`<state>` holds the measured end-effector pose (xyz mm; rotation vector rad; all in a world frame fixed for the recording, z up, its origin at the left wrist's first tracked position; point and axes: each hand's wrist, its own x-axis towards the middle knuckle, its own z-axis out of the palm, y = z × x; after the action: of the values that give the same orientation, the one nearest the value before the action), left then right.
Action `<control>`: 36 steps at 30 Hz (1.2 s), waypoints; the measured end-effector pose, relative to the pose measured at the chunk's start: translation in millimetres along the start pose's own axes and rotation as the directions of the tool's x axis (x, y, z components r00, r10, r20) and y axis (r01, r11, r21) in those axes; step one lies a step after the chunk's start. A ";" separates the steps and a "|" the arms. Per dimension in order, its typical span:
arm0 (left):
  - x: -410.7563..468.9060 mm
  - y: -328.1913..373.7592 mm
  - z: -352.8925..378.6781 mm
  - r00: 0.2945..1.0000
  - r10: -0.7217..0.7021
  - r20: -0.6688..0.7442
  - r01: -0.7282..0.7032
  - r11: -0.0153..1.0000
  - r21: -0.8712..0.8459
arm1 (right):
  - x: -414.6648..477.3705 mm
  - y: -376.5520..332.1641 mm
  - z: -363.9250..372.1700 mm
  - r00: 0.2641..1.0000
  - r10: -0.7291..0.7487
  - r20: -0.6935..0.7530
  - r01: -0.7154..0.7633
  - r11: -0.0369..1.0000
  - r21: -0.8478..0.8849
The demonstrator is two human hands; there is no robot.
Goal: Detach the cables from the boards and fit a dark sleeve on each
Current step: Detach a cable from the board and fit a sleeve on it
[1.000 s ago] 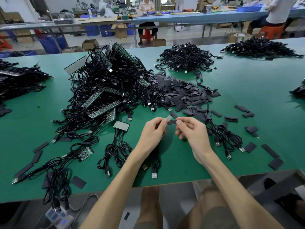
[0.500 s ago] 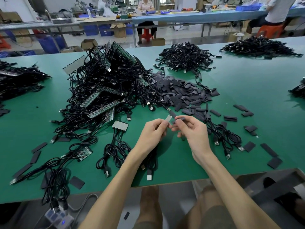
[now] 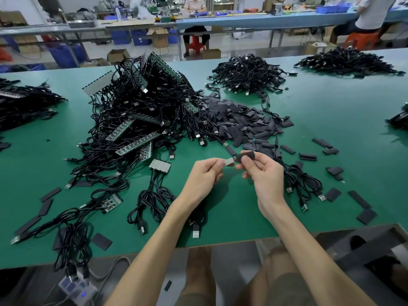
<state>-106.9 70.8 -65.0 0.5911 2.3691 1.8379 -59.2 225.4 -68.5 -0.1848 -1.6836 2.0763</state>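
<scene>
My left hand pinches a small grey board end of a black cable that hangs down below my wrist over the table. My right hand pinches a dark sleeve, whose open end sits over the tip of the board. Behind them a big tangle of black cables and green boards is heaped on the green table. A pile of loose dark sleeves lies just right of that heap.
A grey board with three cables lies left of my hands. Coiled cables and scattered sleeves lie to the right. More cable heaps sit farther back. A power strip hangs below the table's front edge. People sit at the far benches.
My right hand has lifted the dark sleeve and brought its mouth onto the board end held by my left hand. Both hands rose slightly.
</scene>
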 end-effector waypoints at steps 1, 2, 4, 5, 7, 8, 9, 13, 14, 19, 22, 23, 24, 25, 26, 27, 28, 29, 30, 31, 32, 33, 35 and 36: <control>0.0 0.3 -0.1 1.000 0.000 -0.001 0.000 1.000 0.005 | -0.2 -0.4 -0.1 1.000 -0.006 -0.012 0.006 1.000 -0.001; 0.3 0.4 -0.1 1.000 -0.002 -0.003 0.002 1.000 0.007 | -0.4 -0.7 0.3 1.000 -0.010 -0.019 0.010 1.000 -0.002; 0.3 0.6 0.1 1.000 -0.005 -0.007 0.005 1.000 0.002 | -1.0 -1.3 1.5 1.000 -0.016 -0.018 0.016 1.000 -0.010; 0.1 1.0 0.2 1.000 -0.007 -0.008 0.007 1.000 -0.003 | -1.2 -1.3 1.9 1.000 -0.018 -0.019 0.018 1.000 -0.009; 0.0 1.9 0.5 1.000 -0.012 -0.010 0.012 1.000 -0.018 | -0.5 -1.3 1.6 0.999 0.003 -0.038 -0.003 1.000 0.004; -0.2 2.3 0.6 1.000 -0.014 -0.009 0.014 1.000 -0.023 | 0.1 -1.2 1.2 0.998 0.024 -0.050 -0.023 1.000 0.007; -0.4 2.6 0.6 1.000 -0.015 -0.008 0.015 1.000 -0.027 | 0.5 -0.8 0.8 0.997 0.044 -0.055 -0.044 0.999 0.003; -1.1 3.3 1.0 1.000 -0.008 -0.005 0.008 1.000 -0.022 | 0.2 2.3 0.7 0.996 0.090 -0.021 -0.091 0.995 -0.043; -1.1 3.5 0.9 1.000 -0.007 -0.004 0.007 1.000 -0.017 | 0.0 2.5 0.8 0.995 0.100 -0.015 -0.100 0.994 -0.041; -1.2 3.9 0.5 1.000 0.001 0.003 -0.001 1.000 -0.008 | -0.7 1.4 0.6 0.993 0.095 0.068 -0.092 0.994 -0.051; -1.4 4.4 0.5 1.000 0.009 0.013 -0.009 1.000 -0.005 | -0.9 0.3 0.8 0.986 0.088 0.143 -0.086 0.996 -0.021; -1.5 4.7 0.1 1.000 0.011 0.017 -0.011 1.000 -0.008 | -0.8 0.2 1.1 0.983 0.089 0.163 -0.087 0.996 -0.021; -1.6 5.0 -0.3 1.000 0.013 0.017 -0.013 1.000 -0.013 | -0.7 0.7 1.4 0.981 0.090 0.174 -0.086 0.996 -0.027; -1.9 5.1 -0.7 1.000 0.015 0.018 -0.014 1.000 -0.016 | -0.5 1.5 1.6 0.981 0.090 0.174 -0.085 0.996 -0.034; -2.1 5.0 -0.8 1.000 0.014 0.019 -0.014 1.000 -0.017 | -0.3 2.3 1.8 0.983 0.090 0.162 -0.085 0.996 -0.036; -2.3 4.8 -0.9 1.000 0.011 0.022 -0.011 1.000 -0.017 | -0.1 3.0 1.6 0.985 0.090 0.145 -0.087 0.996 -0.032; -2.2 4.6 -0.6 1.000 0.007 0.026 -0.007 1.000 -0.015 | 0.2 3.8 1.5 0.988 0.091 0.129 -0.088 0.996 -0.022; -2.1 4.2 -0.5 1.000 0.004 0.027 -0.003 1.000 -0.015 | 0.5 4.2 1.0 0.989 0.089 0.114 -0.089 0.996 -0.007; -1.8 3.8 0.0 1.000 0.000 0.024 0.000 1.000 -0.018 | 0.8 4.4 0.7 0.991 0.086 0.101 -0.087 0.996 0.006; -1.5 3.5 0.4 1.000 -0.003 0.020 0.004 1.000 -0.025 | 0.9 4.6 0.3 0.993 0.081 0.088 -0.083 0.996 0.013; -1.6 3.6 0.7 1.000 -0.006 0.019 0.006 0.999 -0.035 | 1.3 5.1 0.2 0.994 0.076 0.078 -0.077 0.997 0.012; -1.6 4.0 0.7 1.000 -0.006 0.022 0.007 0.999 -0.045 | 1.4 5.6 -0.4 0.995 0.071 0.075 -0.071 0.997 0.002; -2.1 4.9 0.6 0.999 -0.005 0.032 0.006 0.998 -0.061 | 1.4 6.8 -0.8 0.993 0.065 0.101 -0.062 0.997 -0.038; -2.3 5.3 0.5 0.999 -0.003 0.035 0.006 0.998 -0.068 | 1.3 7.6 -0.8 0.990 0.065 0.124 -0.058 0.997 -0.059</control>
<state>-103.3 71.6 -60.5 0.6051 2.2744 1.8816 -62.1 225.6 -75.7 -0.1276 -1.8319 2.1278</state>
